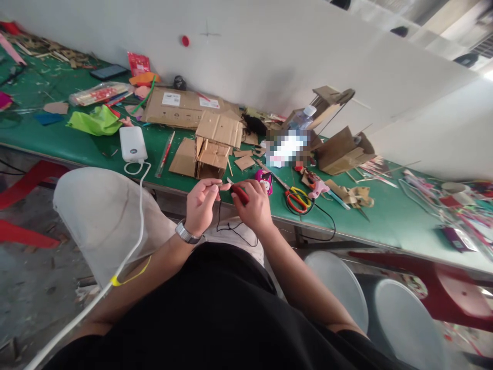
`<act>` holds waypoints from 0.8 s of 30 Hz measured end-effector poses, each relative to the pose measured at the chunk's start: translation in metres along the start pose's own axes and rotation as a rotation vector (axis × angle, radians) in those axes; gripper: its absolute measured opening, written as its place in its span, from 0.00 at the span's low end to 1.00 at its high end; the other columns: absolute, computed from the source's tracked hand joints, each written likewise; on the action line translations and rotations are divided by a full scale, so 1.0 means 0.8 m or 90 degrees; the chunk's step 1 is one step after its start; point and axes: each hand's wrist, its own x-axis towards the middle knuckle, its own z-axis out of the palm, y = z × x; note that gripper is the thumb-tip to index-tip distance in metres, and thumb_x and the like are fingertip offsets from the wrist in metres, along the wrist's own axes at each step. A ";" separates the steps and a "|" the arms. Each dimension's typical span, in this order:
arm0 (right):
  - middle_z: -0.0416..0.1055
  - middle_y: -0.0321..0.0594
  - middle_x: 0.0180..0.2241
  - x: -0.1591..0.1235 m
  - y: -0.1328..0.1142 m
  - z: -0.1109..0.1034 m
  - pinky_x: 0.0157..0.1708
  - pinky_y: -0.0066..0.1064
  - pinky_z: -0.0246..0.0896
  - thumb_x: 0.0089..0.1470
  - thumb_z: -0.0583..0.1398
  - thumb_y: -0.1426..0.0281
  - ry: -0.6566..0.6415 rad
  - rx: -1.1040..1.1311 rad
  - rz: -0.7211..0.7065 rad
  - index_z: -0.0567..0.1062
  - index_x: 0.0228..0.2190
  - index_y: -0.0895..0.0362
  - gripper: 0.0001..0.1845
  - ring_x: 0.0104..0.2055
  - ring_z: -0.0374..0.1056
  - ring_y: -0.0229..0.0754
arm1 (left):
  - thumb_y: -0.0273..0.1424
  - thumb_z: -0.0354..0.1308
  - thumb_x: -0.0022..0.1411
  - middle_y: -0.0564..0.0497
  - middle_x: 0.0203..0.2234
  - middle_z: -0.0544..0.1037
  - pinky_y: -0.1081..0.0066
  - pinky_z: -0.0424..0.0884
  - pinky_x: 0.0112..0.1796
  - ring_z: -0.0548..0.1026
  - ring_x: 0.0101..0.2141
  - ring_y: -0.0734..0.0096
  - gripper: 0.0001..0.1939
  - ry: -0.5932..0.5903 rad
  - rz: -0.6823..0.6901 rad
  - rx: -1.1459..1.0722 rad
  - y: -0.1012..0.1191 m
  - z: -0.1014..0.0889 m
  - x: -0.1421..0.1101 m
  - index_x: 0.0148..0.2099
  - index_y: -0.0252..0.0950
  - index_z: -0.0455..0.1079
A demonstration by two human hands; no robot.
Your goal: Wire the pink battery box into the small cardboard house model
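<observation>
My left hand (201, 204), with a wristwatch (187, 233), pinches the end of a thin black wire (231, 228) that hangs in a loop below both hands. My right hand (254, 205) is closed on a small red-handled tool (239, 193) whose tip meets the wire end between my hands. Both hands hover just in front of the green table's near edge (346, 231), close to a small cardboard box model (212, 156).
On the green table lie a white power bank (133, 144) with its white cable (134, 241), scissors with yellow and red handles (298, 199), a pink glue gun (316, 189), cardboard scraps and boxes (342, 151), and green foam (96, 122). Red stools (442, 288) stand below.
</observation>
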 end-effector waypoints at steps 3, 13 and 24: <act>0.74 0.55 0.53 -0.002 0.015 0.013 0.58 0.53 0.66 0.62 0.63 0.67 -0.063 -0.087 0.038 0.76 0.56 0.59 0.21 0.54 0.68 0.60 | 0.46 0.62 0.71 0.40 0.40 0.87 0.68 0.72 0.35 0.82 0.34 0.66 0.18 0.025 -0.044 -0.056 -0.005 0.000 0.003 0.47 0.35 0.77; 0.81 0.48 0.46 -0.007 0.014 -0.002 0.48 0.43 0.75 0.66 0.57 0.68 0.057 0.139 0.064 0.80 0.52 0.57 0.17 0.46 0.77 0.50 | 0.43 0.66 0.66 0.39 0.41 0.87 0.69 0.70 0.35 0.86 0.42 0.58 0.16 0.066 -0.139 -0.198 -0.002 0.004 0.007 0.44 0.35 0.77; 0.78 0.46 0.45 -0.017 -0.034 -0.046 0.44 0.39 0.77 0.62 0.60 0.72 0.085 0.132 -0.093 0.81 0.54 0.55 0.20 0.44 0.77 0.46 | 0.45 0.66 0.67 0.42 0.39 0.87 0.71 0.70 0.31 0.83 0.34 0.67 0.17 0.053 -0.117 -0.111 -0.003 0.005 0.005 0.41 0.36 0.76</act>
